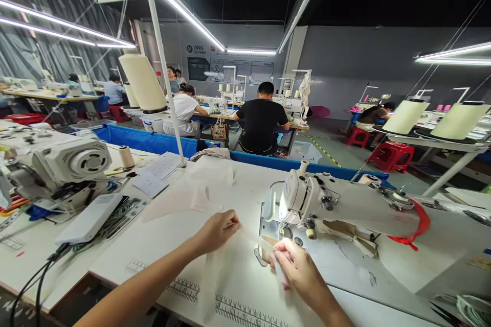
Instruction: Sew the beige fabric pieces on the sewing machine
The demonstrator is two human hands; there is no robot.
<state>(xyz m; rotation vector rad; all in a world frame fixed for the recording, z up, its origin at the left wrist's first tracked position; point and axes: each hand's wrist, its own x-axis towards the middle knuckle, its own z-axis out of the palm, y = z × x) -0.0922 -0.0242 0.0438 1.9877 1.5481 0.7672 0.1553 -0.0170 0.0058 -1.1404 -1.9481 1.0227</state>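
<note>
My left hand is closed above the middle of the white sewing table, its fingertips pinching the edge of a thin, sheer whitish fabric that hangs toward the table's front edge. Just below the sewing machine's needle area, my right hand is closed on a part of pale sheer fabric. The white sewing machine stands beyond and to the right of my right hand. More sheer fabric lies flat on the table beyond my left hand.
At the left are another sewing machine, a white power box with cables, papers and a thread cone. A thread stand pole rises behind the table. A blue trough runs along the back; people sit beyond.
</note>
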